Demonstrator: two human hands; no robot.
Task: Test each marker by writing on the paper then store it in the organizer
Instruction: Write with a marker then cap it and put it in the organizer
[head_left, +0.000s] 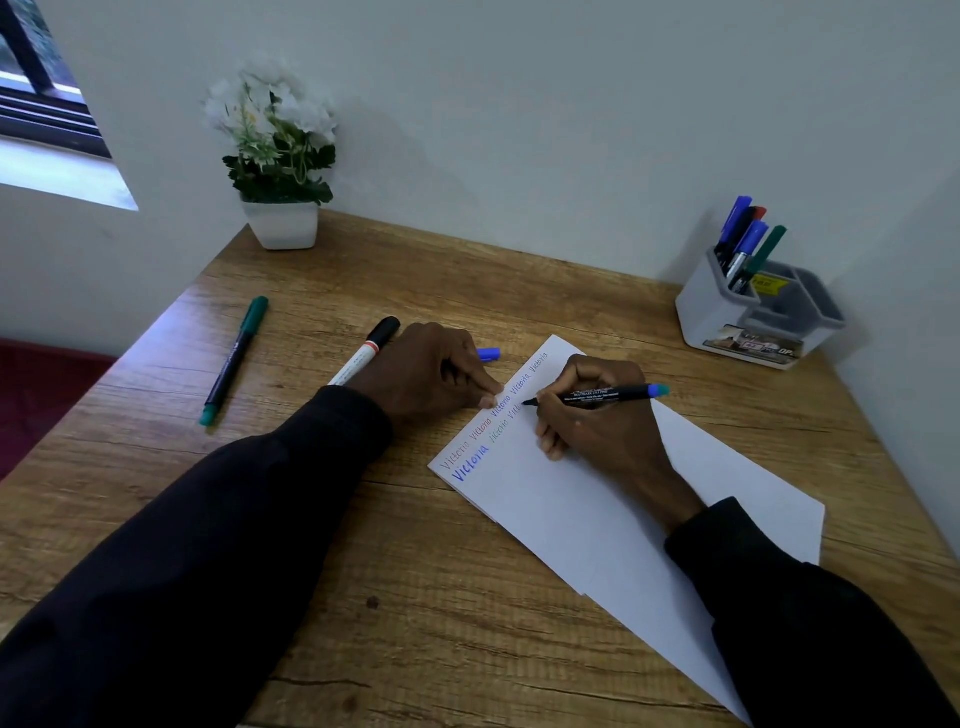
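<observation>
Two untested ones, I reckon: green marker (234, 361) and black-capped marker (363, 353), left of the paper (571, 519). Mid-test now: right hand (597, 426) grips the blue marker (602, 395), tip on paper. Left hand (431, 369) curls round the cap (488, 354), fingertips on the sheet edge. Next: recap, drop in organizer (727, 322), far right. Cap grip mostly hidden.

The left hand (436, 371) hides most of the blue cap (489, 354).
</observation>
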